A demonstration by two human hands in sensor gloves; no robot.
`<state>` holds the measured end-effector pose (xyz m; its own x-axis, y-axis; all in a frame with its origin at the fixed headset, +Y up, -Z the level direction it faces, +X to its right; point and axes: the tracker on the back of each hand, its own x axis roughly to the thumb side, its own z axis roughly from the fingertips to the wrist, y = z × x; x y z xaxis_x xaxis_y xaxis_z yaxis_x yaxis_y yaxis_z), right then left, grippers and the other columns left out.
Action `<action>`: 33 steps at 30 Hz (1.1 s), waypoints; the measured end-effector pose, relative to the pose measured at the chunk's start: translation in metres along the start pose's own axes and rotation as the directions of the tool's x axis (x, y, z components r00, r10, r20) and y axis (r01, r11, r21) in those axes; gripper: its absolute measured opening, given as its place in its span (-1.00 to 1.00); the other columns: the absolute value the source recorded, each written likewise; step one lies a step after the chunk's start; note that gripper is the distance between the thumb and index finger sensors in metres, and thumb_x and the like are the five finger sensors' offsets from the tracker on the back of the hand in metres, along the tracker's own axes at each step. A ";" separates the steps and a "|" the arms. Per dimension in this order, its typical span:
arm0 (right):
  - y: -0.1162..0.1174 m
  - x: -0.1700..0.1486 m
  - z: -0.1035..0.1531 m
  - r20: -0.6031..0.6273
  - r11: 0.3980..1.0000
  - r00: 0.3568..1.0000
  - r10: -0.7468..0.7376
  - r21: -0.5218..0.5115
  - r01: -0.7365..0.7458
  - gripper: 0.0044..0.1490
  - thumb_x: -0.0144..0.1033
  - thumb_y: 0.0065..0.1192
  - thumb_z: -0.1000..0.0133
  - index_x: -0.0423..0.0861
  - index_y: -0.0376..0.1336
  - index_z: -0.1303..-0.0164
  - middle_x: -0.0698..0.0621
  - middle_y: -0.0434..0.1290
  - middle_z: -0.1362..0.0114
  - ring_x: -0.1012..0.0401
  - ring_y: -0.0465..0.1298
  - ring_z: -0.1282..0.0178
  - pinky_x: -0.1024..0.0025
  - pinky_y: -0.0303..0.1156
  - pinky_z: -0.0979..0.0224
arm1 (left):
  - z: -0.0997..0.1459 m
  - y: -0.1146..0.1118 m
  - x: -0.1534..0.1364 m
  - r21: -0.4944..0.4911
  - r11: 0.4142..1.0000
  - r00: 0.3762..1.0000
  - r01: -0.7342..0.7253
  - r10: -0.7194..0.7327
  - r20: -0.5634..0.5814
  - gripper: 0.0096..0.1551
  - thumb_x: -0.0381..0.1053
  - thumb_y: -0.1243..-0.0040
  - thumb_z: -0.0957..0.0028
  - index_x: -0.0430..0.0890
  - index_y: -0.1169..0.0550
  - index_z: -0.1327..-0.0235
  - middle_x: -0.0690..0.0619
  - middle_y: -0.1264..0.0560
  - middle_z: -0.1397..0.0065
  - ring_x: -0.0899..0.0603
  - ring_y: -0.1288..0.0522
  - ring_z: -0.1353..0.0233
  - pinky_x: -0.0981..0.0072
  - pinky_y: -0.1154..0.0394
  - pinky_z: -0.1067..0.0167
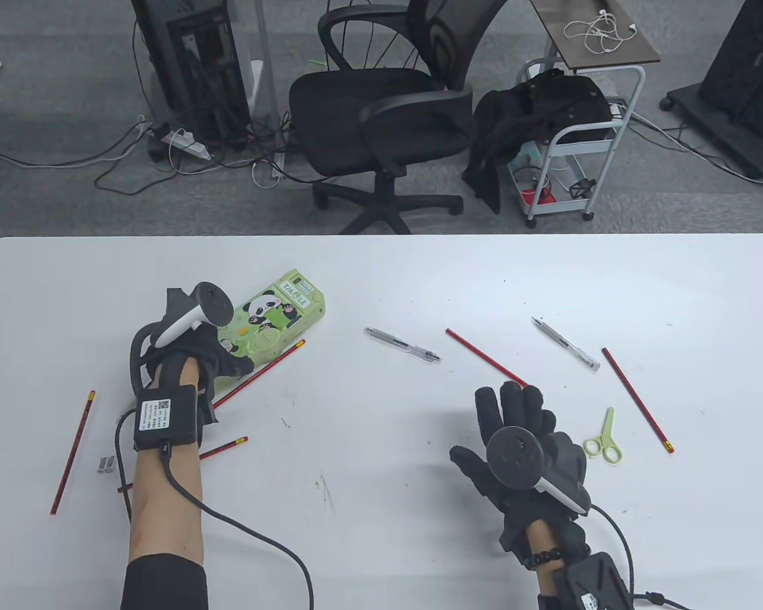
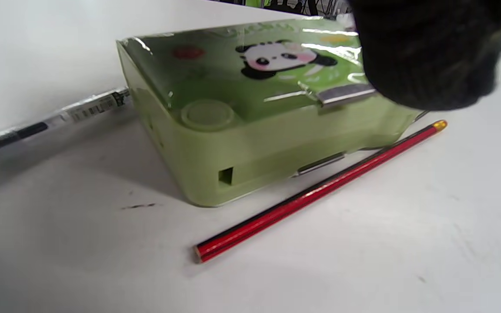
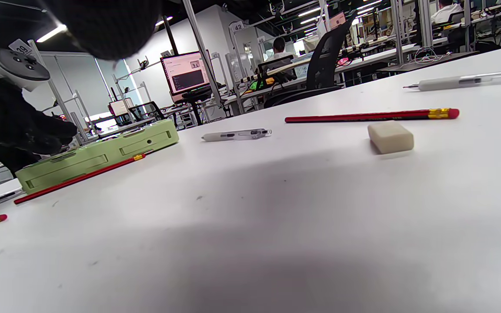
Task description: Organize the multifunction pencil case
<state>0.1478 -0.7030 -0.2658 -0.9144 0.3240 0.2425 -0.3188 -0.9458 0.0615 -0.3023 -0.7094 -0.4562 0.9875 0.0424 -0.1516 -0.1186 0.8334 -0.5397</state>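
The green panda pencil case (image 1: pixel 280 311) lies closed on the table left of centre. My left hand (image 1: pixel 226 359) holds its near end, fingers over the lid; one gloved fingertip (image 2: pixel 429 56) sits by the lid's metal latch, above the case (image 2: pixel 242 130). A red pencil (image 1: pixel 261 373) lies along the case's near side, also in the left wrist view (image 2: pixel 320 189). My right hand (image 1: pixel 505 413) is open, fingers spread flat, holding nothing. A white eraser (image 3: pixel 390 137) lies in front of it, hidden in the table view.
Red pencils lie at far left (image 1: pixel 73 451), under my left forearm (image 1: pixel 226 448), mid-table (image 1: pixel 483 356) and at right (image 1: pixel 636 399). Two pens (image 1: pixel 402 345) (image 1: pixel 566 344), small green scissors (image 1: pixel 604 438) and a sharpener (image 1: pixel 106 465) lie around. Another pen (image 2: pixel 55 117) lies beside the case.
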 end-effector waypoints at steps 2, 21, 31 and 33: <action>0.000 0.000 0.000 0.002 1.000 1.000 0.001 0.001 -0.001 0.20 0.13 0.06 -0.18 -0.34 -0.31 -0.70 -0.58 -0.37 -0.61 -0.53 -0.33 -0.53 -0.54 -0.19 -0.44 | -0.005 -0.003 0.001 -0.007 1.000 1.000 0.004 -0.004 0.001 0.61 0.39 -0.37 0.26 -0.32 0.31 -0.59 -0.40 0.24 -0.77 -0.58 0.23 -0.72 -0.50 0.13 -0.53; -0.001 0.000 0.000 0.005 1.000 1.000 -0.013 -0.012 0.013 0.20 0.13 0.06 -0.18 -0.35 -0.30 -0.70 -0.57 -0.36 -0.61 -0.52 -0.32 -0.53 -0.54 -0.19 -0.44 | 0.001 0.002 0.000 0.250 0.968 0.996 -0.027 0.003 0.093 0.47 0.31 -0.52 0.19 -0.33 0.04 -0.66 -0.37 -0.15 -0.76 -0.55 -0.26 -0.67 -0.51 -0.15 -0.52; -0.008 -0.003 0.004 0.017 0.998 0.999 -0.031 -0.063 0.032 0.19 0.12 0.07 -0.18 -0.35 -0.29 -0.70 -0.57 -0.35 -0.61 -0.52 -0.30 -0.54 -0.54 -0.17 -0.45 | 0.094 0.005 0.054 0.429 0.894 0.905 0.127 -0.281 0.319 0.47 0.35 -0.52 0.20 -0.36 -0.01 -0.66 -0.39 -0.20 -0.73 -0.56 -0.32 -0.63 -0.54 -0.23 -0.47; -0.009 -0.003 0.005 0.022 0.997 0.999 -0.034 -0.068 0.036 0.19 0.12 0.07 -0.17 -0.35 -0.28 -0.70 -0.57 -0.35 -0.61 -0.52 -0.30 -0.54 -0.54 -0.17 -0.45 | 0.108 -0.010 0.072 0.446 0.875 0.861 0.186 -0.364 0.356 0.47 0.37 -0.51 0.20 -0.36 -0.02 -0.66 -0.39 -0.22 -0.73 -0.56 -0.34 -0.63 -0.54 -0.25 -0.46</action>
<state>0.1545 -0.6960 -0.2625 -0.8973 0.3557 0.2614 -0.3675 -0.9300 0.0038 -0.2191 -0.6551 -0.3728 0.9299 -0.0711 0.3608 0.1261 0.9833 -0.1314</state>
